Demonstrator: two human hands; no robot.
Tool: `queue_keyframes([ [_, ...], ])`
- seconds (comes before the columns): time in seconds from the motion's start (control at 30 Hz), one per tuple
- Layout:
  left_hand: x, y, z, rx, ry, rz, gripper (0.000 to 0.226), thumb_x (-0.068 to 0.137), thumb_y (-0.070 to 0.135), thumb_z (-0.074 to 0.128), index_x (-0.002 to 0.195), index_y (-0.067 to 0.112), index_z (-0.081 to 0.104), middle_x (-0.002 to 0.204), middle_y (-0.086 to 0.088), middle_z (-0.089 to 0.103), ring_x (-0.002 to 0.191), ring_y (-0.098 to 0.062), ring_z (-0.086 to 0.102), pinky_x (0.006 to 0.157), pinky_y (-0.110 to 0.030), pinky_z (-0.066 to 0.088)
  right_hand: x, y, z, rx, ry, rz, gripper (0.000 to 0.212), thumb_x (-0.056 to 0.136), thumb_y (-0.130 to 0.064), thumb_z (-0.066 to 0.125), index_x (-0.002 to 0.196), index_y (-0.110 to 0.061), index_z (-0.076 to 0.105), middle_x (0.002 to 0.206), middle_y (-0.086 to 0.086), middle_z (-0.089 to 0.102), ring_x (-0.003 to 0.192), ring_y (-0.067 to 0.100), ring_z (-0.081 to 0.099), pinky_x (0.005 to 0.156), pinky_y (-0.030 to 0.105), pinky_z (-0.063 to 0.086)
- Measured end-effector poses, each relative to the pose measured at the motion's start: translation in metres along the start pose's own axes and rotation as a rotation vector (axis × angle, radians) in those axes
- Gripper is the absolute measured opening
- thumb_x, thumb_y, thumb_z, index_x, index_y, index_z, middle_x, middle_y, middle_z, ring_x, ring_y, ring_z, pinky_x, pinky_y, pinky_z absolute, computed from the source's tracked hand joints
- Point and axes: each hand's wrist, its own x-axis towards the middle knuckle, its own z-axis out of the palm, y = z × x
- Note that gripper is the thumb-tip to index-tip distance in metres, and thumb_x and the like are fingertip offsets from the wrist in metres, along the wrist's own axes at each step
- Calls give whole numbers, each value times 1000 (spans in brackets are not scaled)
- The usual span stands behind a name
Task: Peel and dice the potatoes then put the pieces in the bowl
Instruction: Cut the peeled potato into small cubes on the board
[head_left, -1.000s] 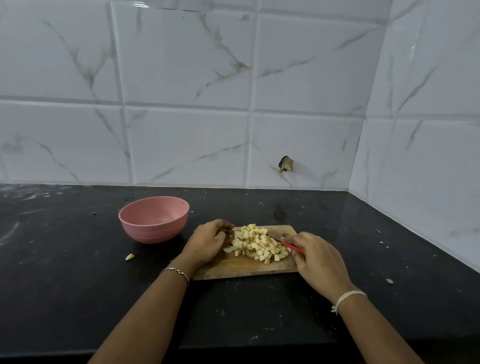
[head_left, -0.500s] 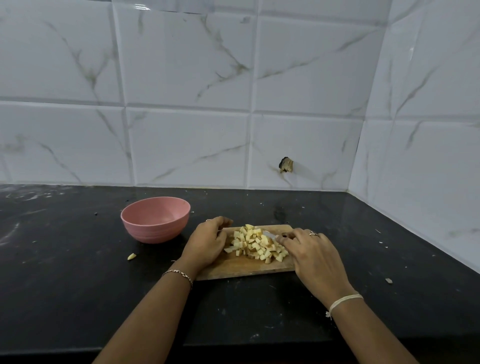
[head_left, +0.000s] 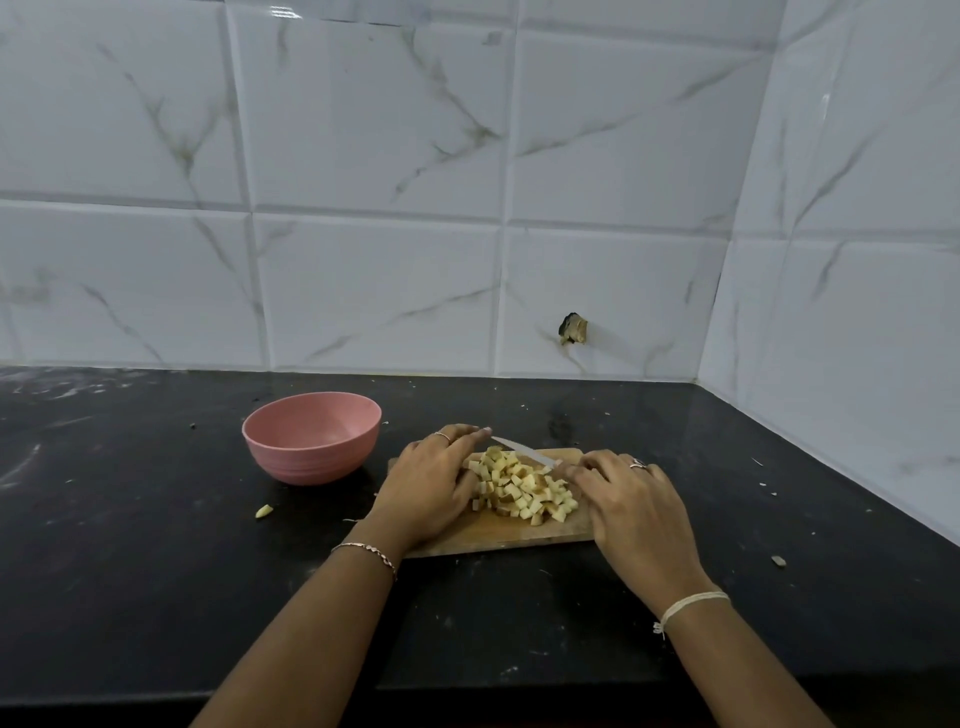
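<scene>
Rolling right grip (head_left: 631, 504) palm-down over the hidden handle of the knife (head_left: 522, 451) since a second ago, hold impossible to tell, and cupping left grip (head_left: 431, 483), fingers wide, against diced potatoes (head_left: 519, 493) heaped on the cutting board (head_left: 498, 538), likely gathering them for the empty bowl (head_left: 311, 460) alongside.

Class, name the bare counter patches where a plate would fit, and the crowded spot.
Free: counter left of the pink bowl; the strip between cutting board and right wall, crumbs only. Crowded: the board, under potato pieces, knife, left hand and right hand.
</scene>
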Motion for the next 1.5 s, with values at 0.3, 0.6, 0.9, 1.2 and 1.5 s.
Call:
queue_keyframes([
  [0.3, 0, 1, 0, 12, -96, -70, 47, 101, 28, 37, 147, 27, 38, 152, 8, 38, 139, -11, 34, 109, -37, 29, -5, 11, -10, 176, -76, 389, 30, 92, -22, 62, 121, -29, 68, 103, -11, 65, 88, 8, 59, 71, 21, 45],
  [0.6, 1, 0, 2, 63, -85, -134, 44, 102, 29, 34, 146, 25, 40, 147, 3, 45, 137, -13, 38, 112, -37, 29, -7, -5, -15, 131, -283, 523, 30, 97, -34, 54, 127, -32, 59, 94, -14, 49, 78, 4, 48, 57, 14, 34],
  [0.9, 4, -4, 4, 81, -132, -247, 46, 99, 18, 34, 144, 20, 44, 143, -2, 50, 131, -20, 46, 108, -43, 37, -7, -37, -17, 119, -246, 432, 21, 99, -29, 51, 118, -29, 61, 105, -14, 57, 85, 5, 59, 69, 18, 49],
  [1.2, 6, -6, 5, 32, -139, -245, 44, 99, 16, 35, 141, 19, 47, 140, -2, 53, 128, -20, 49, 105, -44, 40, -10, -32, -18, 60, -192, 271, 34, 83, -16, 73, 116, -24, 70, 94, -10, 66, 58, 5, 53, 47, 10, 18],
  [1.5, 4, -12, 4, -55, -25, -305, 41, 98, 14, 38, 134, 19, 55, 133, -1, 59, 120, -19, 55, 100, -42, 46, 19, 4, -3, 126, -214, 407, 29, 99, -24, 51, 125, -33, 62, 109, -12, 63, 95, 9, 60, 72, 21, 47],
])
